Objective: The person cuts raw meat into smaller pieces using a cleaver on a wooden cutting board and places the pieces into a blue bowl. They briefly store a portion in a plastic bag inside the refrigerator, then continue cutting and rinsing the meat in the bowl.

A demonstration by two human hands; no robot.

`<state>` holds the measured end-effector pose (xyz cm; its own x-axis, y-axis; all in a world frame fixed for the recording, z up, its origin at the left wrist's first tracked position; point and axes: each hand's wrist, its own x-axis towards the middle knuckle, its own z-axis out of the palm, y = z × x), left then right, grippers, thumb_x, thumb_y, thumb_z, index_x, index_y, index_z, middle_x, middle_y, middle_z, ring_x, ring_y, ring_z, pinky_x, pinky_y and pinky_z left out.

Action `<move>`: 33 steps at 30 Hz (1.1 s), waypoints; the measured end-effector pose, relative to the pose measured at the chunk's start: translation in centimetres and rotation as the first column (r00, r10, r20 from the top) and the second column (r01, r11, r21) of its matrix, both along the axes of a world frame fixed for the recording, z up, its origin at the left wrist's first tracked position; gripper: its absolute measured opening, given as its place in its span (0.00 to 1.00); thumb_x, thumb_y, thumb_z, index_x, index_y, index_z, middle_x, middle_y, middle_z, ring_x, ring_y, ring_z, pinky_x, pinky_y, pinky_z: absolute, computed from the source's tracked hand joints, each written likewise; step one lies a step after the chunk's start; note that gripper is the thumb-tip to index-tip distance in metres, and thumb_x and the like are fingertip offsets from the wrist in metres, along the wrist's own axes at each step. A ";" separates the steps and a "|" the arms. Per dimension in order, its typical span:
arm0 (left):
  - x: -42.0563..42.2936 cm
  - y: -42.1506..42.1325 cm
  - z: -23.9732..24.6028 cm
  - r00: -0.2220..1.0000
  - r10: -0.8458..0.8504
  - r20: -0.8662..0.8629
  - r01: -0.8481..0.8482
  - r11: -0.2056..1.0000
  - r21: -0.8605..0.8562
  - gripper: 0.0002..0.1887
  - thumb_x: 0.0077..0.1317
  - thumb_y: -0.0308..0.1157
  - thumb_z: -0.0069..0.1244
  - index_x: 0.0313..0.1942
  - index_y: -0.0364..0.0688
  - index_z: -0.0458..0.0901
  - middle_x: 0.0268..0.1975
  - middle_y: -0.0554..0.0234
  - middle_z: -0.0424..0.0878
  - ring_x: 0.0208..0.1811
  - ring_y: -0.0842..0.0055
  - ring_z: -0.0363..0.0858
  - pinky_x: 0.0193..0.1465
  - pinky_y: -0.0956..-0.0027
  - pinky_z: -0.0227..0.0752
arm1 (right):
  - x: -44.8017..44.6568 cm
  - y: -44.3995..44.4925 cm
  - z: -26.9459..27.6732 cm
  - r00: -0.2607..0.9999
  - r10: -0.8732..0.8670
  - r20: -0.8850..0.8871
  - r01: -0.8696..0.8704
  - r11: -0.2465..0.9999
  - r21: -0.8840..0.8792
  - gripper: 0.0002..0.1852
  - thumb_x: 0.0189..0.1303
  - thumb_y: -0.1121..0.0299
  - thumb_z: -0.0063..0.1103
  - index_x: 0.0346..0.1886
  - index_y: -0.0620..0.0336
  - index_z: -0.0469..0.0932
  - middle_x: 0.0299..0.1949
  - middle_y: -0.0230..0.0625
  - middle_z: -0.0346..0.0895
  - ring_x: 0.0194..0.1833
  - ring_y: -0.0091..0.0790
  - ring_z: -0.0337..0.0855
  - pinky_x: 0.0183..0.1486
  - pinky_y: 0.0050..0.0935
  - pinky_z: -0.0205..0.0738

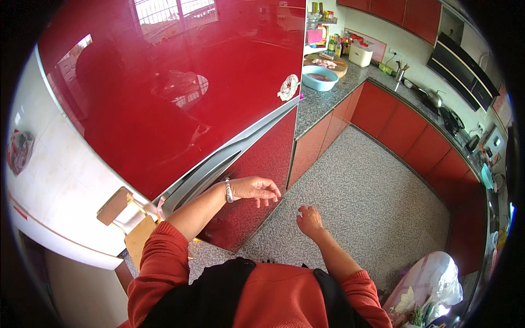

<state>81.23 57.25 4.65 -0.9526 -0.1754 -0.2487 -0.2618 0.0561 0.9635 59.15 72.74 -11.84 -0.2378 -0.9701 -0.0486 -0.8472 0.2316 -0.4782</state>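
Observation:
My left hand (255,191), with a silver bracelet at the wrist, is raised in front of the lower door of a red glossy refrigerator (246,82). Its fingers are loosely bent and hold nothing. My right hand (309,220) hovers over the speckled floor (348,184), its fingers curled but apart, with nothing seen in it. Between the refrigerator's upper and lower doors runs a silver handle strip (229,151). A white and red decoration (289,87) is stuck on the upper door near its right edge. Both refrigerator doors look closed.
Beyond the refrigerator, a granite counter (318,106) bears a light blue basin (320,84) and a round wooden board (341,65) with raw meat. Pans (432,98) stand along the right counter. A wooden chair (139,235) is at the left, plastic bags (439,272) at the lower right.

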 end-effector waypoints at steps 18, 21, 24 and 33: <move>-1.3 -8.0 0.7 0.990 0.131 -0.044 -0.124 0.982 0.140 0.22 0.71 0.42 0.46 0.56 0.33 0.71 0.47 0.54 0.79 0.40 0.76 0.81 0.33 0.75 0.78 | -3.7 -13.8 2.4 0.986 -0.009 0.165 0.020 0.998 -0.067 0.17 0.57 0.66 0.57 0.49 0.61 0.75 0.46 0.54 0.76 0.50 0.54 0.76 0.54 0.45 0.71; -6.6 -7.7 -2.6 0.984 0.174 -0.034 -0.165 0.968 0.192 0.21 0.70 0.42 0.48 0.57 0.38 0.72 0.47 0.59 0.79 0.41 0.79 0.79 0.34 0.77 0.76 | -7.5 -14.3 1.2 0.969 -0.006 0.247 0.011 1.000 -0.019 0.17 0.57 0.66 0.57 0.49 0.62 0.75 0.46 0.54 0.76 0.48 0.54 0.77 0.53 0.44 0.72; -14.9 -9.8 -4.9 0.986 0.157 -0.058 -0.143 0.970 0.194 0.18 0.71 0.39 0.47 0.55 0.38 0.73 0.45 0.60 0.79 0.40 0.79 0.79 0.34 0.76 0.76 | -14.4 -16.9 0.2 0.963 0.015 0.270 0.011 0.996 -0.094 0.18 0.56 0.66 0.58 0.49 0.62 0.75 0.42 0.53 0.77 0.46 0.51 0.78 0.52 0.43 0.73; -43.7 -20.0 -4.3 0.867 0.435 -0.245 -0.422 0.901 0.103 0.12 0.70 0.34 0.48 0.48 0.37 0.77 0.43 0.66 0.80 0.39 0.82 0.79 0.33 0.77 0.78 | -42.0 -23.4 5.0 0.949 -0.025 0.314 0.072 0.988 -0.138 0.20 0.54 0.65 0.63 0.50 0.63 0.75 0.42 0.47 0.78 0.45 0.45 0.79 0.51 0.39 0.73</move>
